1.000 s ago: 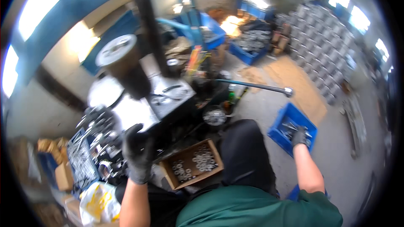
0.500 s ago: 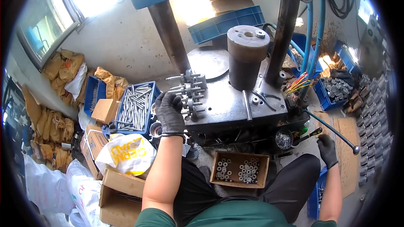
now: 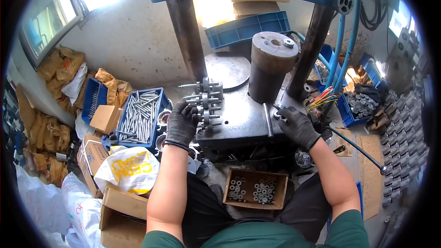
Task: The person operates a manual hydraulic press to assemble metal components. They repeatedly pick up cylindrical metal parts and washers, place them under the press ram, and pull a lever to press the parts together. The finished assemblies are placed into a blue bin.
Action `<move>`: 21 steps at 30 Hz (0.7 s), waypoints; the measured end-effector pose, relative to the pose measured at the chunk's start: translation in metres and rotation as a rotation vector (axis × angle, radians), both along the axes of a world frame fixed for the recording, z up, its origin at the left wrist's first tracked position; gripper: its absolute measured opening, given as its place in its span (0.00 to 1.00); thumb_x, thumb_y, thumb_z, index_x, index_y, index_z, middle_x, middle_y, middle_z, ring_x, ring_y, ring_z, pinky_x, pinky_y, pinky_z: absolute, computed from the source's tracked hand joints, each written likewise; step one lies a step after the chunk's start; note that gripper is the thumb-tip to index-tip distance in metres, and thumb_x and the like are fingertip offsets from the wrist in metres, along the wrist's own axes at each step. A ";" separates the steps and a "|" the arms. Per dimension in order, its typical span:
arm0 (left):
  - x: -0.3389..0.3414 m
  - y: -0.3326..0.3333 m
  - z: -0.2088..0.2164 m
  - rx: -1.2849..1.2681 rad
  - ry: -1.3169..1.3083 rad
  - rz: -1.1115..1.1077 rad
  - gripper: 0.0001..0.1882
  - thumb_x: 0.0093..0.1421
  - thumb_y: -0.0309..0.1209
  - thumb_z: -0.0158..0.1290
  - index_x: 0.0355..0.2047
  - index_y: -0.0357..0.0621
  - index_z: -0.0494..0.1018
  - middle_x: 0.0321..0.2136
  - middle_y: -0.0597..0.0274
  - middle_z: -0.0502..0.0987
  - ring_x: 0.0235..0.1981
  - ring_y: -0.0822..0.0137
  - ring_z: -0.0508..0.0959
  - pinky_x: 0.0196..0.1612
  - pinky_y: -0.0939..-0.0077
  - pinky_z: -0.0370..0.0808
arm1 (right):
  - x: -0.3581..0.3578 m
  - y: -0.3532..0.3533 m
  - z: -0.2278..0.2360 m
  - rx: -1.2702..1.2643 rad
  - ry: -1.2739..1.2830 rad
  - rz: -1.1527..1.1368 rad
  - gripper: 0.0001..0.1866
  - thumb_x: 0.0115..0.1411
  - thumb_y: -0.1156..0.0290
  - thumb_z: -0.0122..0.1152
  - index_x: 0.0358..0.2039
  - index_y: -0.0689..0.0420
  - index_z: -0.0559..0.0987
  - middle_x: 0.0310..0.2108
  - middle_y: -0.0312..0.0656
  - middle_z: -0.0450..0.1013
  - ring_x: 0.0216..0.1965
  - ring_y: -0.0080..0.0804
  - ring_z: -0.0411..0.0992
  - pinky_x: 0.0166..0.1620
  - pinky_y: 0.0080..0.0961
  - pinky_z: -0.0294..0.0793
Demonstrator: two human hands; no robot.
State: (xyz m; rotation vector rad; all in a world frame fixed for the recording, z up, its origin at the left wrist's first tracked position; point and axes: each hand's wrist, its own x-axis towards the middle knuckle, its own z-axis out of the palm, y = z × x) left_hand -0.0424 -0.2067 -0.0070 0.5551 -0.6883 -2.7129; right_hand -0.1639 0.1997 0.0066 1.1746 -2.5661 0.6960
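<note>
My left hand (image 3: 181,125), in a dark glove, has its fingers curled in at the near ends of a row of metal shafts with gears (image 3: 205,98) on the left of the press table. What it grips, if anything, is hidden. On the right side, my gloved right hand (image 3: 297,127) reaches over the table with bent fingers, covering most of a pair of pliers (image 3: 276,106). A small bearing (image 3: 276,115) shows by its fingertips. Between the hands lies a metal rod (image 3: 268,120). Behind stands a thick steel cylinder (image 3: 271,66) with a bearing ring (image 3: 288,42) on top.
A blue bin of shafts (image 3: 139,118) stands at the left, near a white plastic bag (image 3: 128,170). A box of small bearings (image 3: 255,171) sits between my knees. The press posts (image 3: 187,36) rise behind the table. A long lever (image 3: 358,151) sticks out at the right.
My right hand has come up from the lower right, by the lever, to the pliers on the table. My left hand stays by the shafts. The view has shifted slightly.
</note>
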 end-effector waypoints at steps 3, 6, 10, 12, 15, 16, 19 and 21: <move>0.000 -0.001 -0.004 -0.088 0.004 0.049 0.05 0.71 0.32 0.60 0.41 0.48 0.74 0.30 0.65 0.78 0.30 0.68 0.79 0.29 0.78 0.76 | 0.002 -0.014 0.003 0.086 -0.047 -0.151 0.18 0.61 0.65 0.68 0.51 0.54 0.83 0.45 0.54 0.79 0.44 0.57 0.80 0.48 0.51 0.82; -0.003 0.013 0.010 -0.251 0.058 0.093 0.08 0.71 0.32 0.61 0.40 0.44 0.74 0.29 0.66 0.76 0.25 0.72 0.77 0.24 0.78 0.74 | -0.010 -0.013 -0.008 0.144 -0.084 -0.215 0.17 0.62 0.63 0.69 0.50 0.54 0.84 0.47 0.54 0.78 0.45 0.57 0.81 0.50 0.50 0.82; 0.000 0.051 0.029 -0.841 0.073 0.239 0.10 0.73 0.36 0.62 0.41 0.45 0.76 0.27 0.66 0.78 0.19 0.76 0.76 0.20 0.78 0.73 | -0.013 -0.022 -0.013 0.174 -0.101 -0.205 0.15 0.60 0.61 0.71 0.42 0.56 0.86 0.46 0.53 0.79 0.44 0.56 0.81 0.50 0.49 0.81; 0.004 0.068 0.030 -0.987 0.164 0.238 0.10 0.72 0.35 0.63 0.43 0.43 0.77 0.27 0.67 0.80 0.21 0.76 0.77 0.23 0.77 0.76 | -0.014 -0.027 -0.016 0.168 -0.090 -0.196 0.13 0.59 0.60 0.72 0.37 0.57 0.87 0.43 0.52 0.79 0.43 0.56 0.81 0.49 0.49 0.80; 0.003 0.082 0.029 -1.819 0.541 0.510 0.12 0.68 0.33 0.66 0.48 0.45 0.78 0.33 0.58 0.84 0.28 0.63 0.85 0.29 0.65 0.81 | -0.017 -0.025 -0.023 0.178 -0.051 -0.211 0.14 0.59 0.60 0.72 0.36 0.58 0.86 0.42 0.52 0.80 0.42 0.55 0.81 0.48 0.49 0.81; 0.015 0.096 0.042 -1.896 0.564 0.409 0.14 0.66 0.33 0.67 0.48 0.46 0.78 0.33 0.56 0.83 0.28 0.59 0.85 0.29 0.65 0.81 | -0.019 -0.020 -0.024 0.163 -0.056 -0.210 0.13 0.60 0.61 0.71 0.36 0.59 0.86 0.42 0.52 0.79 0.42 0.55 0.81 0.47 0.50 0.80; 0.028 0.136 0.048 -1.855 0.538 0.267 0.15 0.62 0.33 0.69 0.46 0.47 0.79 0.31 0.56 0.81 0.27 0.51 0.84 0.29 0.61 0.80 | -0.014 -0.025 -0.022 0.079 -0.068 -0.208 0.12 0.60 0.63 0.72 0.36 0.59 0.85 0.39 0.52 0.79 0.38 0.53 0.81 0.44 0.47 0.80; 0.017 0.145 0.033 -1.863 0.448 0.092 0.11 0.63 0.33 0.67 0.42 0.46 0.79 0.32 0.54 0.81 0.30 0.49 0.84 0.33 0.57 0.80 | -0.014 -0.023 -0.026 0.009 -0.133 -0.229 0.10 0.59 0.66 0.73 0.36 0.59 0.85 0.39 0.51 0.78 0.37 0.48 0.80 0.42 0.42 0.80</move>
